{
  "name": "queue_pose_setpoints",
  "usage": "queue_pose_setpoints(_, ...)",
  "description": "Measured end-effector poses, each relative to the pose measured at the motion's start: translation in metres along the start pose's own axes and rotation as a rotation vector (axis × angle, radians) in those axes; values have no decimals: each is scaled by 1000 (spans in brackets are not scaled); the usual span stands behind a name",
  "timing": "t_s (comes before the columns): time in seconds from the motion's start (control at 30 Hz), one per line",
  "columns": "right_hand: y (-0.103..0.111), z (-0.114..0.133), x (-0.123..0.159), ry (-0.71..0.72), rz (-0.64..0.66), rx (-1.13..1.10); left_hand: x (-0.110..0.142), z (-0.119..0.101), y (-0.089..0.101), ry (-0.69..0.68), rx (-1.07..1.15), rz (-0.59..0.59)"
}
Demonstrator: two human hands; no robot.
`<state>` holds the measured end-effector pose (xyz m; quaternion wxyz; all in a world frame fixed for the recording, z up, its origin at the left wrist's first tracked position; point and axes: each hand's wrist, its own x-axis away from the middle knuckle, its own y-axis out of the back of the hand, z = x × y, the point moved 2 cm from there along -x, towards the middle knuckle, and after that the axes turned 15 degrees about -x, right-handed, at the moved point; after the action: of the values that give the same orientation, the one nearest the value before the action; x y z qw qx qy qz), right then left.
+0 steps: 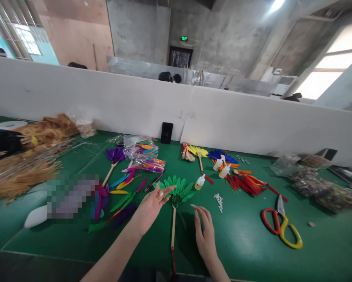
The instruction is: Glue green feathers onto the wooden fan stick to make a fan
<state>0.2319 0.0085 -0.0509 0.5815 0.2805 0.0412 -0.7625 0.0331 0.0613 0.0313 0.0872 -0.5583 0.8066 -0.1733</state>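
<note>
A fan of green feathers [180,188] lies on the green table, its wooden stick handle [173,227] pointing toward me and a red cord [172,260] at the handle's end. Over the fan's left side is my left hand [152,205], fingers stretched apart across the feathers. A small pale spot shows at its fingers; I cannot make out what it is. My right hand [204,229] rests just right of the handle, fingers extended and slightly curled, holding nothing visible. Near it are small white beads [219,203] in a loose pile and a glue bottle [199,182].
Red-and-yellow-handled scissors [281,225] lie on the right. Two more glue bottles stand beside red and orange feathers [249,183]. Purple [115,154], yellow [197,150] and blue fans [222,156] lie farther back. Loose feathers [124,197] are at left, bagged beads [325,190] far right.
</note>
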Motion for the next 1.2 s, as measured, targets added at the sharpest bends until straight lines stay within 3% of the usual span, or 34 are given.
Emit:
queue_pose_setpoints(0.33,0,-2,1,-4,9,18,1,9,3,31,-43,-32)
queue_pose_setpoints(0.47,0,-3,1,-18,8,21,5,5,1,-3,-60,20)
queue_pose_setpoints(1.2,-1,-4,4,-24,35,37,25,1,7,167,-405,-59)
